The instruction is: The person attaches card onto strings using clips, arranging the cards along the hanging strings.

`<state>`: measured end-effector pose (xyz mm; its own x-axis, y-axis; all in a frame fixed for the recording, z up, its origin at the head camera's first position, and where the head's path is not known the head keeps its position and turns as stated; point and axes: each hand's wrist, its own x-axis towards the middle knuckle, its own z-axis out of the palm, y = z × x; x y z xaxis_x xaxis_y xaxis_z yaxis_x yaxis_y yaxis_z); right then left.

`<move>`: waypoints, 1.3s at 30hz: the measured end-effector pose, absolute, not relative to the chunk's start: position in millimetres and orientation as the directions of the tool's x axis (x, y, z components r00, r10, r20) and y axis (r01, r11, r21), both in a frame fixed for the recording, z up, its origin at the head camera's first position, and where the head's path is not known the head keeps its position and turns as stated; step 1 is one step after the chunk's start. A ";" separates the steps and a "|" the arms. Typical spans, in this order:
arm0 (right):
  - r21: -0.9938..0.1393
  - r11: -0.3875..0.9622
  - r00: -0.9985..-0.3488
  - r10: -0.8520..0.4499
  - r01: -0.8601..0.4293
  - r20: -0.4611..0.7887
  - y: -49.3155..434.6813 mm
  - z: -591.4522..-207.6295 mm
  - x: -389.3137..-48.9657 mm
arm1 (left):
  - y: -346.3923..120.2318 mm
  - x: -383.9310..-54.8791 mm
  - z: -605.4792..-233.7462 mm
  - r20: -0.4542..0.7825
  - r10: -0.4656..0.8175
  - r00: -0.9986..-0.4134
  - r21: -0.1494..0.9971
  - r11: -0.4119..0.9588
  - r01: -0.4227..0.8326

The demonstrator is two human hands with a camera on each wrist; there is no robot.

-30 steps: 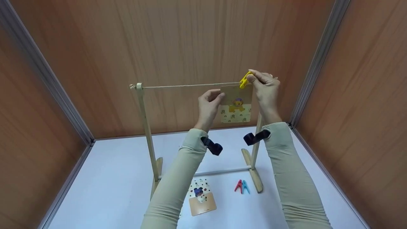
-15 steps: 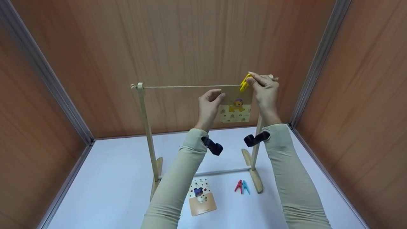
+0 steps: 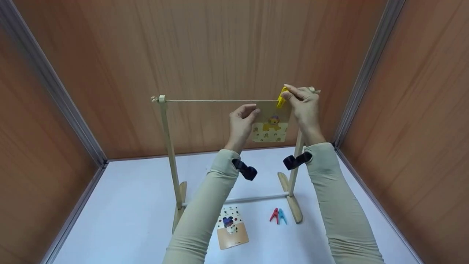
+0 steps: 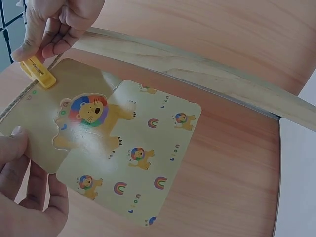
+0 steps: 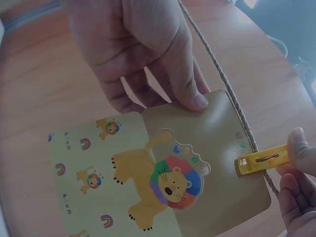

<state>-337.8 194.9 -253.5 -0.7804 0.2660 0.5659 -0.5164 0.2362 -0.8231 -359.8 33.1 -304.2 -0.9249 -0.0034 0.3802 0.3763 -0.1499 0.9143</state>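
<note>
A card with a lion picture (image 5: 173, 182) hangs at the rope (image 3: 205, 100), its upper edge along the string. My left hand (image 3: 240, 124) pinches the card's left side between thumb and fingers. At the card's top right, a yellow clothespin (image 5: 261, 160) sits across the rope and the card's edge. Thumb and finger of my right hand (image 3: 306, 106) pinch the clothespin's handle end. In the left wrist view the lion card (image 4: 94, 118) shows its whole front, with the yellow clothespin (image 4: 39, 73) at its corner.
The rope runs between two wooden posts (image 3: 170, 154) of a stand. On the white table (image 3: 128, 205) lie a second card (image 3: 232, 234), partly behind the left sleeve, and a red clothespin (image 3: 274, 215) beside a blue clothespin (image 3: 282, 216). Wood-grain panels (image 3: 220, 47) enclose the space.
The right hand and yellow clothespin have moved slightly down and left, the clothespin now standing steeper over the rope. The left hand keeps its hold on the card, which has shifted slightly.
</note>
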 end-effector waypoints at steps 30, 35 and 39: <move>-0.833 0.403 -0.868 0.157 -0.379 0.470 203.7 -247.2 -337.5 | 26.9 -361.9 -303.5 0.400 0.047 -0.916 0.912 -0.121 0.392; -0.836 0.391 -0.870 0.148 -0.385 0.470 203.9 -250.0 -337.9 | 25.6 -363.1 -304.3 0.400 0.051 -0.915 0.912 -0.123 0.392; -0.820 0.384 -0.857 0.121 -0.425 0.500 205.4 -256.0 -338.8 | 23.6 -363.0 -306.1 0.394 0.057 -0.917 0.914 -0.134 0.384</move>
